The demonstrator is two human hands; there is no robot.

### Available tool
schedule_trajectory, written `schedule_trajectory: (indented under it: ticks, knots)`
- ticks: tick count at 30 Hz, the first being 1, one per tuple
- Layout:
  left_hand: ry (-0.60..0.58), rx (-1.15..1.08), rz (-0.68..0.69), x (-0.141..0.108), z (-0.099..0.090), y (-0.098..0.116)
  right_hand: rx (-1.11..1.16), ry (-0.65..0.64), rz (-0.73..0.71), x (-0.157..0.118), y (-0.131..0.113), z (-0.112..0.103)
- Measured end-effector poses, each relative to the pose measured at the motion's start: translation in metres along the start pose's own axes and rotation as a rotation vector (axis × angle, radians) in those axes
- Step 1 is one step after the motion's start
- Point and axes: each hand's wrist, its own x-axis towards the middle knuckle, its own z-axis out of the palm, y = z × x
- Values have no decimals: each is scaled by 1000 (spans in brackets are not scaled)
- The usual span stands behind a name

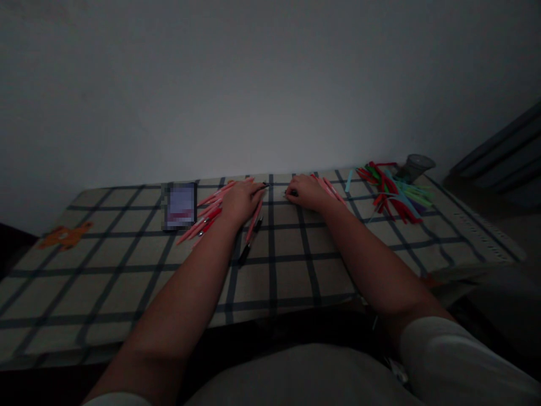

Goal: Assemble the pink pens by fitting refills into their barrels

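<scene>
Pink and red pens (205,221) lie in a loose pile on the checked tablecloth, left of centre. My left hand (242,200) rests over the pile's right side, its fingers closed around a dark-tipped pen (264,186). Below that hand, a black pen (244,254) lies beside a pink one (253,220). To the right, my right hand (305,192) is closed on a small dark-tipped object (291,193), most of it hidden by the fingers. More pink pens (333,190) lie just right of this hand.
A phone-like device (181,206) with a blurred screen lies left of the pens. Red, green and blue strips (393,194) form a heap at the right, by a grey cup (416,166). An orange bear figure (66,235) is at the far left. A wall borders the tablecloth (291,276).
</scene>
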Motion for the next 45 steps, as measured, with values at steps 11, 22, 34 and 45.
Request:
schedule_trajectory:
  ticks: [11,22,34,45]
  knots:
    - [-37,-16,8,0,-2,2,139,52,53,-2,-7,-9]
    - [-72,-8,-1,-2,-7,8,88,25,-19,2,-2,1]
    - [-153,48,55,-3,-2,10,79,-77,-56,3,-5,0]
    - [-175,51,66,-2,0,10,102,-57,-68,2,-6,-2]
